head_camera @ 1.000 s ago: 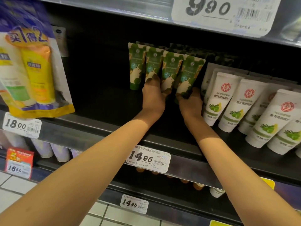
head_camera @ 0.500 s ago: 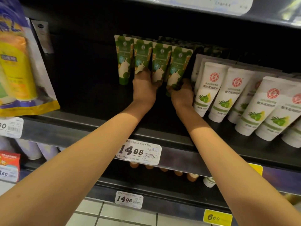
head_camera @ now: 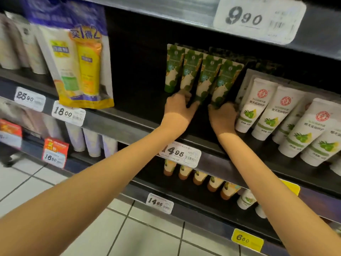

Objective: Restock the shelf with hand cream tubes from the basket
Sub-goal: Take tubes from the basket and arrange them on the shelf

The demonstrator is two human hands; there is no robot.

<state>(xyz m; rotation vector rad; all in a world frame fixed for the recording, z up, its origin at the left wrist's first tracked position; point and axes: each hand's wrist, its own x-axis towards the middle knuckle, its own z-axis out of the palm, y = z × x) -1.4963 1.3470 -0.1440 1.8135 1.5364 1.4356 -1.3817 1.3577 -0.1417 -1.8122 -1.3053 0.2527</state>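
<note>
While four green tubes (head_camera: 208,74) stand upright on the shelf (head_camera: 129,124), crimped ends up, my left hand (head_camera: 181,110) and right hand (head_camera: 223,118) grip their bases.

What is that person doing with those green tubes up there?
A person is lining up hand cream on a shop shelf. The left hand and the right hand grip the bottoms of the green tubes, which stand four in a row at the front. White tubes stand right beside them, on the right. No basket shows in this view.
</note>
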